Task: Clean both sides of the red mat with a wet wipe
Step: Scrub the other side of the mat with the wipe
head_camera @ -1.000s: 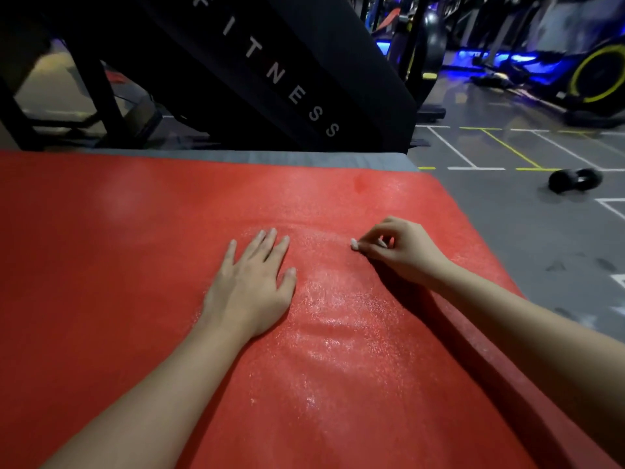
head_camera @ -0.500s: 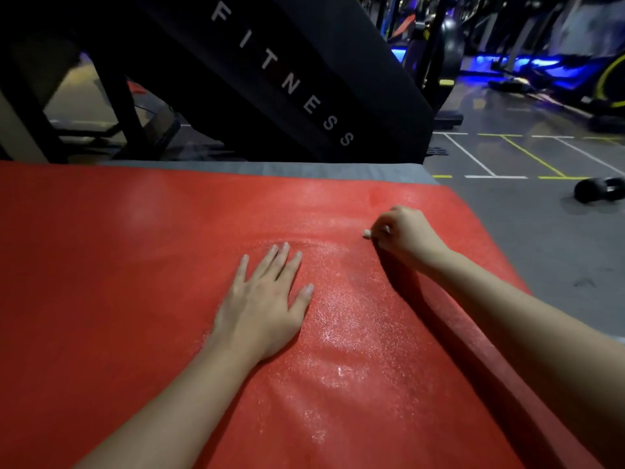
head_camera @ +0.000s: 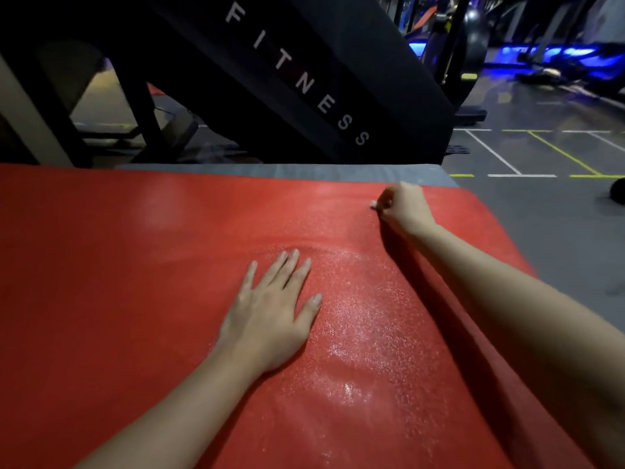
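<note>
Dim gym machines [head_camera: 304,79] stand behind the red mat [head_camera: 101,299] filling the lower frame, where the left hand [head_camera: 270,319] presses flat with fingers [head_camera: 289,265] spread, while the right hand [head_camera: 404,211] at upper right pinches a wet wipe [head_camera: 373,204] balled so small it may slip free or skip patches.

The flat red foam mat [head_camera: 135,299] is an even bright red with a fine grainy stipple. A wet patch down its middle glitters in pale speckles. A small white wad of wet wipe [head_camera: 373,204] shows at the fingers of the right hand [head_camera: 404,211]. A grey pad edge [head_camera: 270,170] borders the far side. The slanted black machine panel [head_camera: 338,62] carries white letters reading FITNESS. The grey gym floor [head_camera: 541,214] bears white and yellow lines, and blue light strips [head_camera: 541,52] glow beyond.
</note>
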A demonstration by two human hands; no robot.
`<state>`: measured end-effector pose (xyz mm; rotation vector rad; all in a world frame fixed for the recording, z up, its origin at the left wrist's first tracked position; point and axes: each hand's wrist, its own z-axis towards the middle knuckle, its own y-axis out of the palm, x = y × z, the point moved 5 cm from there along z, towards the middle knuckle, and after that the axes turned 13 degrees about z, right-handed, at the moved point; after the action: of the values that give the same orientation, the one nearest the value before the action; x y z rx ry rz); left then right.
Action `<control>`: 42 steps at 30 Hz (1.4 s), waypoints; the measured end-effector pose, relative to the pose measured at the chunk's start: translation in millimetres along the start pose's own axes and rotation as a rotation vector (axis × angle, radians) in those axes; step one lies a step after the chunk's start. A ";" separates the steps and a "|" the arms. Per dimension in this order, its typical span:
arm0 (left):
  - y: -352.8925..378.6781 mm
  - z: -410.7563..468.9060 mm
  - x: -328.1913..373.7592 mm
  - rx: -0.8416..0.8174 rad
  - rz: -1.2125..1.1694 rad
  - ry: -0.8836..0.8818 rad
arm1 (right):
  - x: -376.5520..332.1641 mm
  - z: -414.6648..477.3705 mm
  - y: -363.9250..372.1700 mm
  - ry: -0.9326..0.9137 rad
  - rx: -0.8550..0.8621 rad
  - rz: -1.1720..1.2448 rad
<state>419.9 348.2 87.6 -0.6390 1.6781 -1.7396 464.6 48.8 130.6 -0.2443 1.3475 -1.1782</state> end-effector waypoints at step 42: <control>2.5 1.3 -2.9 0.034 -0.033 -0.020 | -29.7 -32.3 5.4 -0.390 -0.310 -0.025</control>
<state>423.0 349.4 85.5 -0.6694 1.6294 -1.7759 446.7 88.9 135.5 -0.6798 1.1754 -0.8805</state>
